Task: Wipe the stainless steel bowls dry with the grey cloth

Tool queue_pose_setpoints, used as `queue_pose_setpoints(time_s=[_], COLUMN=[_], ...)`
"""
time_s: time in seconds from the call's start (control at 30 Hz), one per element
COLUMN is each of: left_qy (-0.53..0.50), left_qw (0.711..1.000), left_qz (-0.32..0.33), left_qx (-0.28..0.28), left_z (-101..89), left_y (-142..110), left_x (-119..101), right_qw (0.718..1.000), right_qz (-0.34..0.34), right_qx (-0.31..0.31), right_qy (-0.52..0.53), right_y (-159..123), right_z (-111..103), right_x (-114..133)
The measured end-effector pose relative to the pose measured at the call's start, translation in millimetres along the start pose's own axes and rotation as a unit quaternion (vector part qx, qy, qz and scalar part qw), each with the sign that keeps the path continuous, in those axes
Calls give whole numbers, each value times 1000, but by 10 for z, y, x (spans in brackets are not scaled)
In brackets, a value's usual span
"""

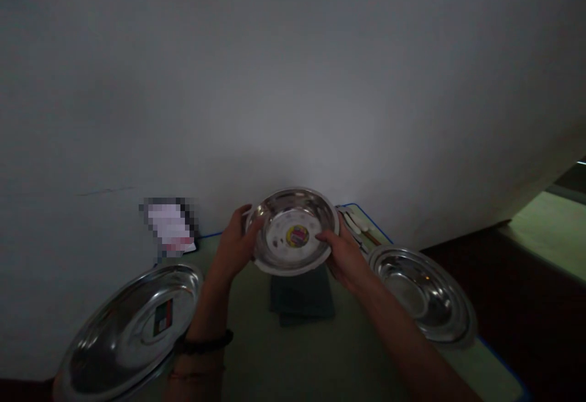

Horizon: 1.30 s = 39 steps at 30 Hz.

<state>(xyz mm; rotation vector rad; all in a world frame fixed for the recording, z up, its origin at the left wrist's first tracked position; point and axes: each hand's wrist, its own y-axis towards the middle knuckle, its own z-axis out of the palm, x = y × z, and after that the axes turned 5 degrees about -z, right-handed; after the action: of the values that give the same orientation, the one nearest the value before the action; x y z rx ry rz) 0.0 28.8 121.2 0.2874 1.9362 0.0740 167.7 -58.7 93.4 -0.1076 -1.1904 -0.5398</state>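
Between my two hands a round metal dish [279,219] is held up, tilted so its inside faces me. A yellow and red round sticker [297,236] marks its bottom. My left hand [238,240] grips the left rim, thumb inside and fingers behind. On the opposite rim my right hand [345,252] is closed the same way, its thumb over the inner wall. Below the dish a dark folded cloth [302,295] lies on the pale green table [274,359]; the dish covers part of the view of it.
At the left stands a large oval metal tray [110,335] with a dark label. To the right sits another round metal basin [412,292]. Several utensils [359,222] lie behind my right hand. A blurred-out upright item [169,225] leans near the grey wall [293,85].
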Motion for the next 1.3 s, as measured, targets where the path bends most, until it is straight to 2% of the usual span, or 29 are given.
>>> queue_pose_setpoints(time_s=[0.1,0.2,0.23,0.3,0.37,0.43,0.47,0.57,0.67,0.77,0.83,0.97,1.13,1.23,1.3], left_qy=[-11,-6,2,16,18,30,43,94,113,103,104,123,159,90,5], left_qw=[995,991,991,990,987,984,982,979,975,975,977,976,961,962,960], left_qz=[-52,-57,-55,-55,-65,-73,-72,-52,-43,-47,-35,-7,-34,-44,-47], left_qx=[80,120,125,131,146,162,167,175,188,190,183,182,222,253,278], left_z=[81,181,216,283,338,375,388,417,458,502,514,477,385,348,337], left_y=[-18,-37,-38,-36,-37,-47,-55,-85,-119,-149,-161,-160,-146,-148,-149], left_x=[17,15,15,12,-10,-56,-83,-156,-189,-209,-227,-257,-247,-204,-158], right_qw=[990,965,952,907,818,784,734,697,694,699,719,784,794,815,852], right_qz=[-67,-68,-56,-60,-70,-49,-24,20,33,28,23,8,-20,-2,50], right_qx=[20,66,98,106,96,62,40,7,8,18,23,57,84,77,64], right_qy=[-125,-246,-286,-403,-563,-616,-677,-717,-719,-714,-694,-618,-602,-575,-518], right_y=[49,122,144,173,173,139,110,6,-59,-63,-55,-77,-153,-201,-227], right_z=[-149,-466,-610,-943,-1307,-1654,-1806,-2116,-2209,-2187,-2161,-2142,-2179,-2222,-2244], right_x=[109,251,299,376,414,408,393,327,284,308,365,513,609,681,771])
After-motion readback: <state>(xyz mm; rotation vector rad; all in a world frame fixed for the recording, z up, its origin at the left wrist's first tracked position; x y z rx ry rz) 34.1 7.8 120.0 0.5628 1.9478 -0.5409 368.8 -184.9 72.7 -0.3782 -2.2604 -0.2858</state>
